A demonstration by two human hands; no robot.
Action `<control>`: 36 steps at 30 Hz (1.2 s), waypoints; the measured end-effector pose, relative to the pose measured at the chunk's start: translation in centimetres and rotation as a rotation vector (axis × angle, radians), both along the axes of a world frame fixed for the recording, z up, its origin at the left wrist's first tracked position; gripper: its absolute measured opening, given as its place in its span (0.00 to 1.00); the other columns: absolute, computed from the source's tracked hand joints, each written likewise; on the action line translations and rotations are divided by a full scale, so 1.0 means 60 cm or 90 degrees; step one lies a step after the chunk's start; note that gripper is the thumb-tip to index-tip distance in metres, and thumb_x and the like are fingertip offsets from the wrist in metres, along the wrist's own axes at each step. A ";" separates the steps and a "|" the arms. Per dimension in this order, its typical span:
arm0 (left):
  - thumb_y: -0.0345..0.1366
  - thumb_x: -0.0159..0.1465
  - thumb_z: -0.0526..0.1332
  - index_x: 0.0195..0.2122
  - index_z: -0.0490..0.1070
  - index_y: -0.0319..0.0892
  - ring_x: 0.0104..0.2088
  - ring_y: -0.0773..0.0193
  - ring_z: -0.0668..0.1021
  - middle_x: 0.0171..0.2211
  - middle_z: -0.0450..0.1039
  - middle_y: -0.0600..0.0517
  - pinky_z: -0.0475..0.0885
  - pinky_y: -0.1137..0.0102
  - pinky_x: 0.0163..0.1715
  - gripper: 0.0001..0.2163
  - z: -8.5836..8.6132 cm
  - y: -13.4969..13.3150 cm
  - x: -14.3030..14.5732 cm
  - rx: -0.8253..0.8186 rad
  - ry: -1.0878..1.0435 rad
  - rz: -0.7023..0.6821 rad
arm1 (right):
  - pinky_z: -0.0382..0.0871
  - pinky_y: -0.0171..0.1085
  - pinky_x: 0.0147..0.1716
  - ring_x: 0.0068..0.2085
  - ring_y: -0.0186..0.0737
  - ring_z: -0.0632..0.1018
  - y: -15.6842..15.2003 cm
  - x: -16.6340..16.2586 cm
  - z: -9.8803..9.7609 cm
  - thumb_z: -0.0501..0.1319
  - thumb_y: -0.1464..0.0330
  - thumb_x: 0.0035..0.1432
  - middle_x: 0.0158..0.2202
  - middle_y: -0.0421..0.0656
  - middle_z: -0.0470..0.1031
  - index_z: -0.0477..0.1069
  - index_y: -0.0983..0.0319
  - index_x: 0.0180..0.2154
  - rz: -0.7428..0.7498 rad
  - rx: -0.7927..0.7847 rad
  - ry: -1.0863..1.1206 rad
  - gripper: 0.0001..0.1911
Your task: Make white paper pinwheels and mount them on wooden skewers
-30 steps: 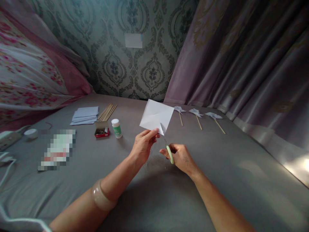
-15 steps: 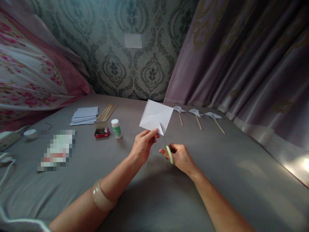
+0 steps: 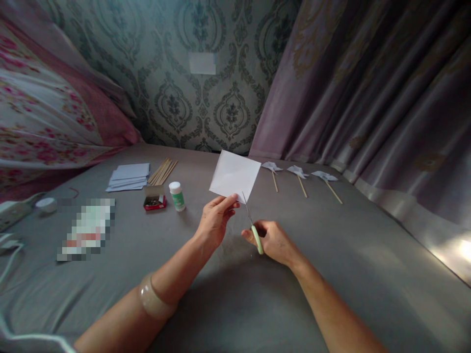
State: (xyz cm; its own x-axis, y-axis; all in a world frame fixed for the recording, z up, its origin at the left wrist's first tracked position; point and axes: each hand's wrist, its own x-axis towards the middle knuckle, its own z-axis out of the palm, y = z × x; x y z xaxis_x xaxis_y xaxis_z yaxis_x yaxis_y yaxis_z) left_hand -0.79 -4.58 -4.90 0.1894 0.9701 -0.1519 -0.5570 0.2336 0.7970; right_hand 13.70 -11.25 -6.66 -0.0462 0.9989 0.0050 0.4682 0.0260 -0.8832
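A white square sheet of paper [image 3: 235, 174] is pinched near its lower corner by my left hand [image 3: 215, 220], thumb on top. My right hand [image 3: 274, 240] is closed round the pale green handle of a pair of scissors [image 3: 256, 239]. The blades point up and away, and they meet the paper's lower right corner, just right of my left thumb. How far apart the blades stand is hard to make out. Beyond the sheet, to the right, lie several white paper pinwheels [image 3: 297, 171] on wooden sticks.
At the back left are a stack of white paper [image 3: 128, 175] and a bundle of wooden sticks [image 3: 163, 171]. Nearer stand a small open red box [image 3: 154, 202] of metal bits and a white-and-green bottle [image 3: 178, 197]. A power strip [image 3: 14, 213] and white cable [image 3: 37, 336] lie far left.
The paper has shifted slightly left and flattened at its lower corner. The scissors have turned, and more of their blades shows at that corner. Both hands keep their hold.
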 end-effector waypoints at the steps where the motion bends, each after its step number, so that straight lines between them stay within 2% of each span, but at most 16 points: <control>1: 0.37 0.40 0.74 0.21 0.72 0.37 0.25 0.71 0.72 0.22 0.72 0.53 0.63 0.76 0.26 0.13 -0.001 0.004 -0.002 0.004 0.001 0.016 | 0.53 0.32 0.23 0.23 0.29 0.60 0.000 0.001 0.002 0.65 0.50 0.48 0.20 0.34 0.61 0.64 0.63 0.22 0.022 -0.003 -0.004 0.23; 3: 0.37 0.40 0.73 0.22 0.71 0.38 0.26 0.71 0.73 0.23 0.72 0.53 0.63 0.76 0.26 0.13 -0.003 0.011 -0.006 0.019 0.008 0.048 | 0.53 0.32 0.23 0.23 0.29 0.60 0.000 0.006 0.006 0.63 0.49 0.50 0.20 0.34 0.61 0.64 0.62 0.22 0.026 0.004 0.005 0.23; 6: 0.38 0.41 0.73 0.22 0.71 0.38 0.26 0.71 0.72 0.24 0.71 0.54 0.62 0.75 0.27 0.14 -0.007 0.019 -0.010 0.048 0.032 0.071 | 0.53 0.33 0.24 0.23 0.31 0.61 0.008 0.021 0.010 0.61 0.47 0.51 0.19 0.34 0.60 0.66 0.62 0.23 -0.097 0.042 0.053 0.25; 9: 0.38 0.42 0.72 0.22 0.71 0.38 0.26 0.71 0.71 0.24 0.71 0.53 0.62 0.75 0.27 0.13 -0.013 0.020 -0.009 0.056 0.067 0.045 | 0.54 0.34 0.24 0.23 0.31 0.62 0.022 0.043 0.008 0.61 0.45 0.49 0.19 0.36 0.64 0.70 0.62 0.26 -0.237 0.082 0.157 0.25; 14: 0.36 0.43 0.69 0.20 0.71 0.39 0.25 0.71 0.70 0.22 0.69 0.54 0.62 0.75 0.27 0.08 -0.027 0.018 -0.005 0.062 0.112 -0.012 | 0.58 0.33 0.25 0.27 0.32 0.67 0.040 0.079 0.002 0.68 0.50 0.43 0.29 0.43 0.74 0.73 0.63 0.29 -0.311 0.117 0.321 0.22; 19: 0.35 0.46 0.65 0.24 0.75 0.39 0.26 0.67 0.72 0.25 0.73 0.51 0.66 0.73 0.29 0.05 -0.037 0.017 -0.002 0.105 0.172 -0.110 | 0.56 0.32 0.23 0.25 0.30 0.66 0.044 0.097 -0.001 0.70 0.52 0.40 0.26 0.41 0.73 0.73 0.64 0.28 -0.308 0.073 0.366 0.22; 24: 0.35 0.46 0.62 0.25 0.76 0.40 0.25 0.64 0.72 0.24 0.74 0.50 0.67 0.70 0.30 0.06 -0.033 0.010 0.002 0.126 0.214 -0.194 | 0.53 0.32 0.22 0.22 0.28 0.62 0.044 0.094 -0.005 0.71 0.55 0.38 0.18 0.33 0.63 0.68 0.63 0.23 -0.273 0.039 0.387 0.20; 32: 0.35 0.46 0.60 0.17 0.71 0.42 0.26 0.64 0.69 0.20 0.68 0.54 0.61 0.72 0.27 0.04 -0.039 0.016 -0.005 0.183 0.329 -0.156 | 0.49 0.32 0.20 0.20 0.27 0.57 0.036 0.089 0.002 0.69 0.58 0.36 0.16 0.32 0.57 0.62 0.61 0.18 -0.229 0.046 0.363 0.19; 36: 0.36 0.48 0.62 0.17 0.70 0.42 0.23 0.66 0.66 0.18 0.64 0.55 0.58 0.73 0.24 0.06 -0.045 0.019 -0.006 0.164 0.315 -0.094 | 0.50 0.32 0.21 0.21 0.27 0.59 0.034 0.087 0.003 0.68 0.59 0.37 0.18 0.34 0.61 0.65 0.62 0.19 -0.207 0.056 0.334 0.16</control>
